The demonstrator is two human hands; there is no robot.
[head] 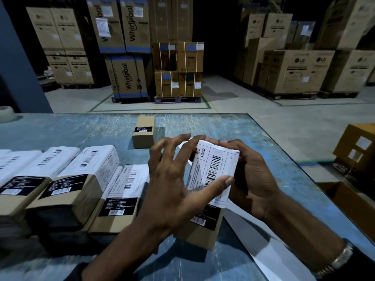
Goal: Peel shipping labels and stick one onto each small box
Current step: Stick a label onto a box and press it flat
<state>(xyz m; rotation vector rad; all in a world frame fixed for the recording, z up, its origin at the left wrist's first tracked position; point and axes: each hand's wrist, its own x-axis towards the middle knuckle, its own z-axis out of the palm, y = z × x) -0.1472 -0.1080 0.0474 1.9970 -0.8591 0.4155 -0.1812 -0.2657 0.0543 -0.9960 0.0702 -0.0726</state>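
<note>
right wrist: silver metal-link watch band (339, 260); dark sleeve edge | left forearm: bare

5 labelled small boxes (95, 179), 1 unlabelled small box (143, 131), 2 hands (172, 179)

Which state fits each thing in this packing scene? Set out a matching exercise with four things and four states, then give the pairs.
Things:
1. box in the hands
2. lone box
3. row of boxes
4. tape roll

States:
A. at the table's far left edge
B. alone, no white label
C. white label being pressed on
D. labelled, lying side by side

Pairs: 1-C, 2-B, 3-D, 4-A
</note>
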